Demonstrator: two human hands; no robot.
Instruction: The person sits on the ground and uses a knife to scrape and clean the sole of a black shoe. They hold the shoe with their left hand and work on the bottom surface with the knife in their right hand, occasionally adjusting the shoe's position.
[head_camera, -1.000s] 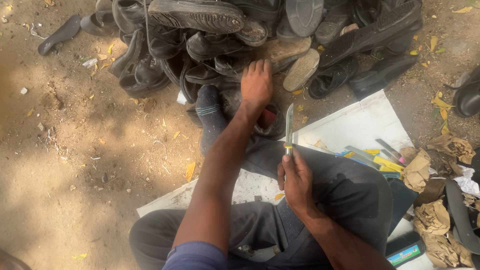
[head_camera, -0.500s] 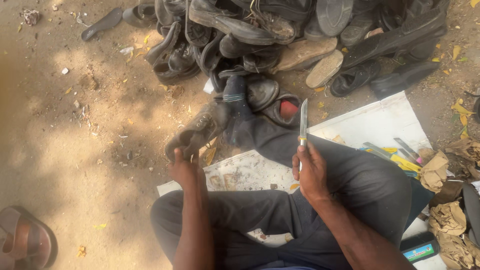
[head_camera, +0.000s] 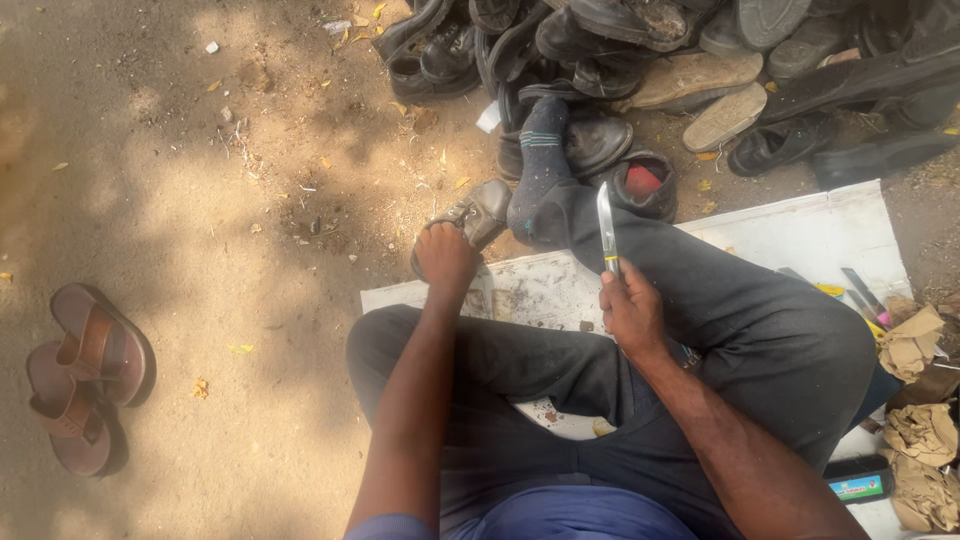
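- on the dirt beside the white board (head_camera: 800, 235): left hand (head_camera: 445, 258) closed around grey shoe (head_camera: 480, 212).
- right hand (head_camera: 630, 310) fisted on knife (head_camera: 606, 228), blade up.
- shoe likely light, flexible; heel gives the firmest grip.

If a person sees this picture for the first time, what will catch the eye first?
Probably the knife, held blade up in the right hand above the lap. Next, the left hand gripping a grey-brown shoe on the dirt, with a heap of worn shoes beyond. Brown sandals lie far left.
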